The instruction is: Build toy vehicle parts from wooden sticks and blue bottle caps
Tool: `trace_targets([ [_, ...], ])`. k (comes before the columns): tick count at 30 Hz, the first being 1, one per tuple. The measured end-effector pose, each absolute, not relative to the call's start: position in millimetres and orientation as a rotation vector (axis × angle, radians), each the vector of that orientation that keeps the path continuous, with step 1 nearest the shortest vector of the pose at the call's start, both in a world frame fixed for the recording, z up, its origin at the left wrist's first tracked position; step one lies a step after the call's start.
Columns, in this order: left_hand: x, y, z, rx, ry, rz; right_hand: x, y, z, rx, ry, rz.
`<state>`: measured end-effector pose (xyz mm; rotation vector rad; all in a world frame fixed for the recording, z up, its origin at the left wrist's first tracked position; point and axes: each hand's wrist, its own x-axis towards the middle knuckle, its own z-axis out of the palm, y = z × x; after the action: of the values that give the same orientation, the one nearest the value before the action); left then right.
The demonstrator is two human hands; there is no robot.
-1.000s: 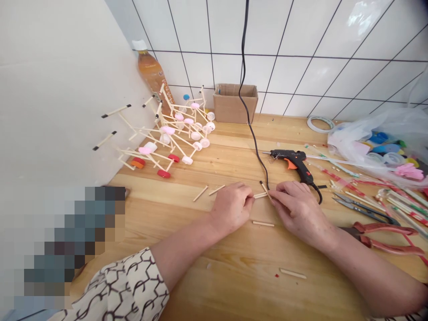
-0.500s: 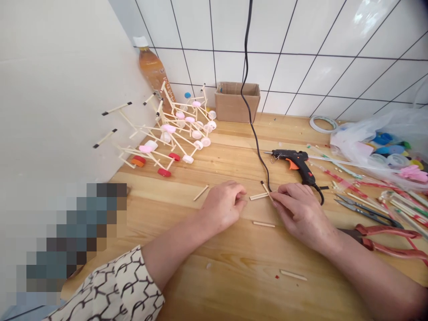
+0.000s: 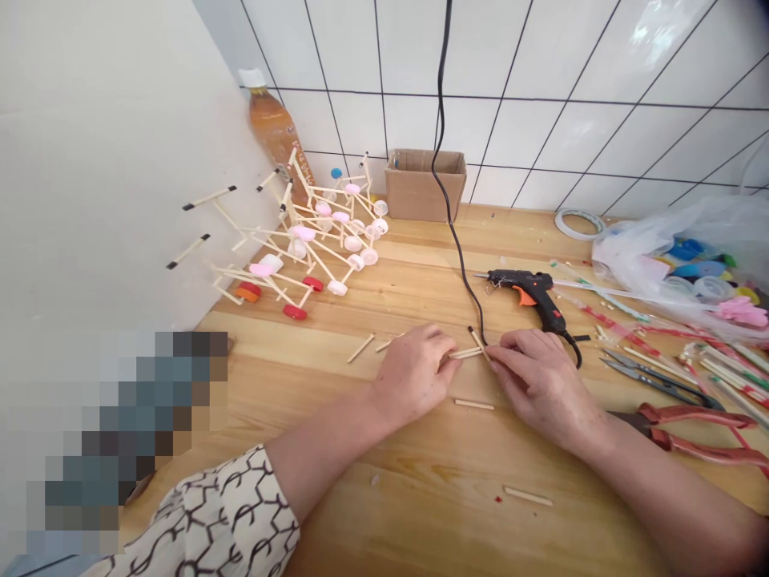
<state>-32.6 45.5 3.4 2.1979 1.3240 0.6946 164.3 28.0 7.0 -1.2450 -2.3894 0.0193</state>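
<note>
My left hand (image 3: 420, 370) pinches the left end of a pair of pale sticks (image 3: 467, 353) lying side by side. A dark-tipped stick (image 3: 476, 335) slants against their right end, its lower end between the fingertips of my right hand (image 3: 534, 377). Below the hands lies a loose short stick (image 3: 474, 405), and another (image 3: 527, 496) rests nearer the front. Two more sticks lie left of my left hand, one (image 3: 360, 349) in full view and one (image 3: 384, 344) partly hidden by it.
A black glue gun (image 3: 529, 288), scissors (image 3: 658, 378) and red-handled pliers (image 3: 690, 433) lie right. Wheeled stick models (image 3: 303, 232) stand back left, near a bottle (image 3: 273, 120). Behind are a cardboard box (image 3: 425, 188), hanging cable (image 3: 448, 196), tape roll (image 3: 580, 224) and plastic bag (image 3: 630, 248).
My left hand has moved right and its fingers now grip the left end of the paired sticks. A stick left of it has come partly into view. My right hand has barely moved.
</note>
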Motion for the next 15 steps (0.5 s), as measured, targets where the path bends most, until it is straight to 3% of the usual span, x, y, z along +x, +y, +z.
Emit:
trace_targets([
  [15,-33.7,44.9,-3.9,2.218,1.323,0.779,175.3,34.0,12.4,-1.268,-2.280,-0.093],
])
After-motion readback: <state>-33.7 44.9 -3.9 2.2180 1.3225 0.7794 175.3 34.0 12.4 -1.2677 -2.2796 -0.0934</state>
